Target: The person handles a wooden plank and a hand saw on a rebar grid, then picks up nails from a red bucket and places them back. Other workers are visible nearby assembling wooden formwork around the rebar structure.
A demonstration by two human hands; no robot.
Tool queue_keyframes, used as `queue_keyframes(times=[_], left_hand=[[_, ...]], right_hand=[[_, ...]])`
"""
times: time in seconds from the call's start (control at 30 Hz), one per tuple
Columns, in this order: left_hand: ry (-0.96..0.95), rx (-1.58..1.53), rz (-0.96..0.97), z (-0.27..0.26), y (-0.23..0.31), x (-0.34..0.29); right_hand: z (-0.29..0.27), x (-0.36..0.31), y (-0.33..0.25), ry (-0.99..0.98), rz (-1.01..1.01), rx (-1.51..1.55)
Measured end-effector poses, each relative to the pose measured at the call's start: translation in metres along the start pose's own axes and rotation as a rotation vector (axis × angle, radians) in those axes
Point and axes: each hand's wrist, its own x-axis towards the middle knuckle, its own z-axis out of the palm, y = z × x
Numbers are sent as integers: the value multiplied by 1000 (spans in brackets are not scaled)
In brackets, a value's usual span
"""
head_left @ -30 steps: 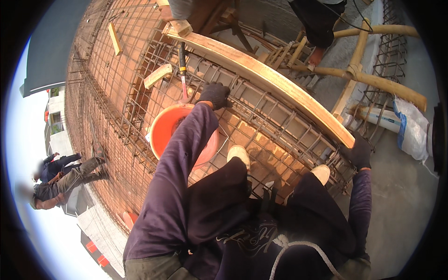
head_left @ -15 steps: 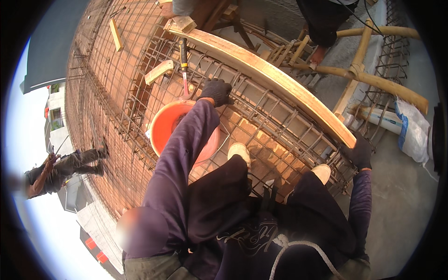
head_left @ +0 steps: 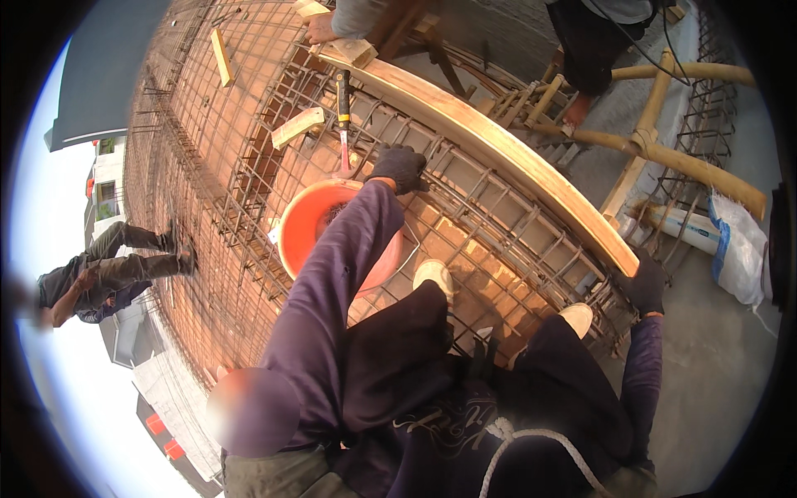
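My left hand [head_left: 399, 169], in a dark glove, is closed over a steel bar of the rebar cage [head_left: 498, 212]. Below my left forearm stands an orange bucket [head_left: 300, 228], partly hidden by the sleeve; its contents show only as a dark patch. A hammer [head_left: 344, 108] with a black and yellow grip lies on the bars beside the bucket. At the right, my gloved right hand [head_left: 644, 286] grips the near end of a long wooden board [head_left: 490, 133], which runs along the cage's outer side. Some fingers of that hand are hidden.
A co-worker's hand [head_left: 319, 30] is near the board's far end, by a wood block [head_left: 355, 53]. Bamboo poles [head_left: 697, 170] and a white sack [head_left: 738, 253] are at right. Another person [head_left: 124, 270] stands on the rebar mesh at left. Wood offcuts [head_left: 297, 127] lie on the mesh.
The whole view has shifted slightly, with the scene moving right. Both my hands keep their places on the bar and board. The person at far left has changed posture; more of the co-worker's hand shows.
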Motion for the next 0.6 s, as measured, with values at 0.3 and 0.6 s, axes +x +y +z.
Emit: queue_keyframes(times=[0.3, 0.6], left_hand=[[-48, -5, -22, -5, 3, 0], [-44, -33, -34, -7, 5, -3]], right_hand=[[-2, 0, -3, -11, 27, -27], [0, 0, -2, -5, 34, -51]])
